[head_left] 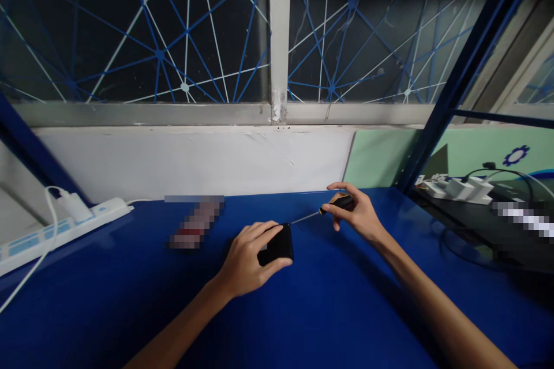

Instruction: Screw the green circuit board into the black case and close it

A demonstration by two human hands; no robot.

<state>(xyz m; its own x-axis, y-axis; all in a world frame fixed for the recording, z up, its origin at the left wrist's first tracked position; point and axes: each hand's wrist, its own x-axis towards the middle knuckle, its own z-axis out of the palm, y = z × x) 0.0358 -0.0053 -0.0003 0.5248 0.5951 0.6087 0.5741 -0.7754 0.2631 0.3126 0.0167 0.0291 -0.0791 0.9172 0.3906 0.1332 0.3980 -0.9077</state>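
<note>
My left hand [251,256] is closed around a flat black box-like object [281,247] on the blue tabletop, thumb along its near side and fingers over its far side. Its exact kind does not show. A screwdriver [341,203] with a black and yellow handle is gripped by my right hand [357,213], between thumb and fingers, with the index finger raised off it. The thin metal shaft points left, its tip at or very near the far right corner of the black object. Whether the tip touches cannot be made out. Some tiny bits [302,227] lie below the shaft.
A blurred-out packet-like item [197,223] lies on the blue table [329,311] left of my hands. A white power strip [104,213] with a plugged-in charger is at the far left. Plugs and cables [467,189] sit on a black surface at right. Blue posts [463,46] flank the table.
</note>
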